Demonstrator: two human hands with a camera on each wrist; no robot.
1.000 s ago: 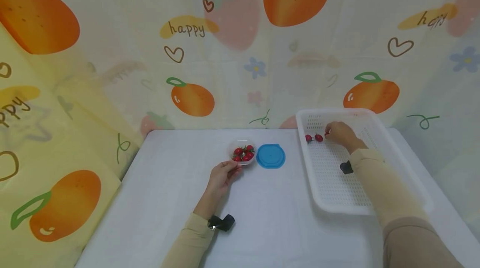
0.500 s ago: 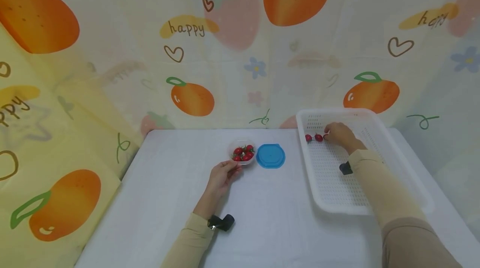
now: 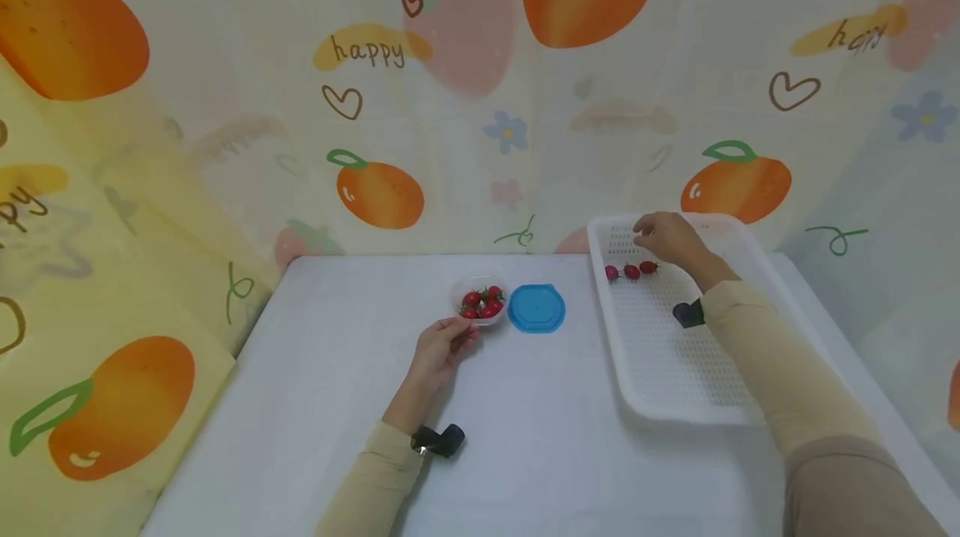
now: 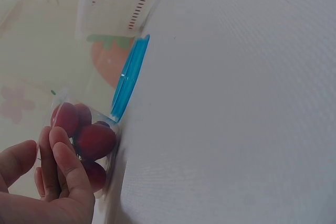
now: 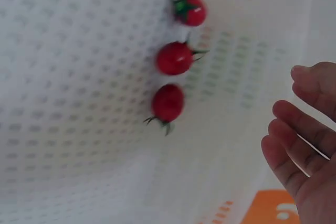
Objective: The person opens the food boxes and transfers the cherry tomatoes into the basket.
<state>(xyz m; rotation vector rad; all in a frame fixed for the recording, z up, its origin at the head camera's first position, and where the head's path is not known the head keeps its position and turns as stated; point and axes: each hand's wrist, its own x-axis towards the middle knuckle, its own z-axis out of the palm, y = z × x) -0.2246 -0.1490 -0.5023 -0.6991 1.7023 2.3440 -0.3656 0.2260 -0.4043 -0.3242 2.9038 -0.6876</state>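
My left hand point(image 3: 438, 351) holds the near side of a small clear plastic container point(image 3: 457, 295), thumb and fingertips right at its rim. Several cherry tomatoes point(image 4: 96, 141) with green stems lie inside it. A blue lid point(image 3: 536, 308) lies flat on the table just right of the container. My right hand point(image 3: 670, 238) is raised over the back of a white perforated basket point(image 3: 617, 353), its fingers loosely bent and nothing between them. Below it, three cherry tomatoes sit in a row on the basket floor; the one nearest that hand is a red cherry tomato point(image 5: 168, 103).
The basket's raised rim point(image 3: 628, 409) stands at the table's right side. A white cloth covers the table point(image 3: 540, 454). Behind it hangs a fruit-printed curtain point(image 3: 450, 145), with more of it at the left.
My right hand lets go of the third cherry tomato beside the other two and lifts up and away from it. My left hand stays at the container. The head view shifts slightly.
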